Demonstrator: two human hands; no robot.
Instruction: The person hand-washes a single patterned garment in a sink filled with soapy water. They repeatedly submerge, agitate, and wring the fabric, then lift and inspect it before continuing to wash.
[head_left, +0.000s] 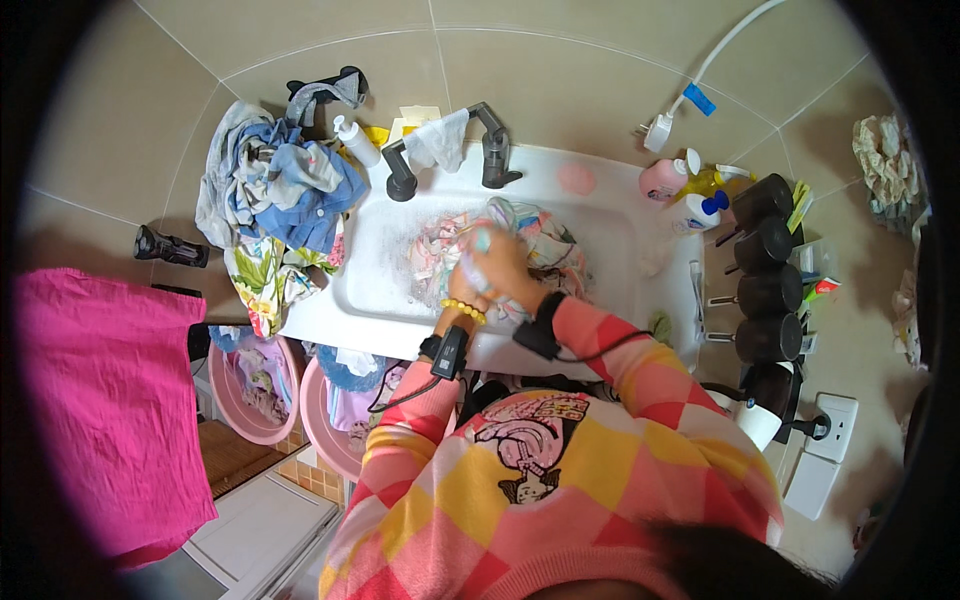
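Observation:
Wet patterned laundry (555, 251), white with pink and green print, lies in soapy water in the white sink basin (622, 300). My right hand (506, 262) and my left hand (463, 289) are pressed together above it. A pale, wet piece of fabric (474, 271) shows between them, gripped by both; motion blur hides its outline and most of the fingers. My left wrist wears a yellow bead bracelet (465, 309). Behind the basin stands a dark faucet (495, 157), with a white cloth (441, 142) draped over its spout.
Piled clothes (292, 180) rest on the sink's left edge, beside a white pump bottle (356, 141). At right stand a pink bottle (664, 178), a white bottle (694, 214) and several black cups (769, 292). Pink tubs (217, 382) holding laundry are below left. A plug (658, 133) hangs from its cable.

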